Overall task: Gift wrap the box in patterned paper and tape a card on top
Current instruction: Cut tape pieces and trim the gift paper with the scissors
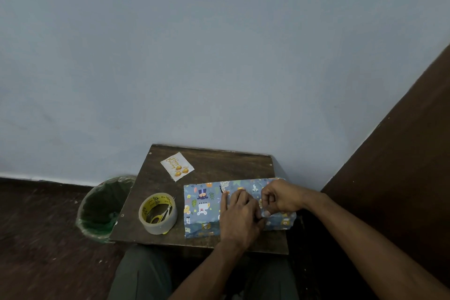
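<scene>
A: Blue wall (194, 56), small dark wooden surface (219, 163). Where's the box?

B: Wrapped box (204, 204) lies at its right. Left hand (239, 217) presses flat, fingers straight; right hand (280, 198) fingers pinch the paper.

A: The card (177, 166)?

B: Far left, beyond the tape roll (158, 213).

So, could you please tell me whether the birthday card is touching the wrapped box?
Apart. The head view shows bare table between the card and the wrapped box.

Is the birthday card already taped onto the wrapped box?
No. The card lies loose on the table behind the tape roll, apart from the wrapped box.
</scene>
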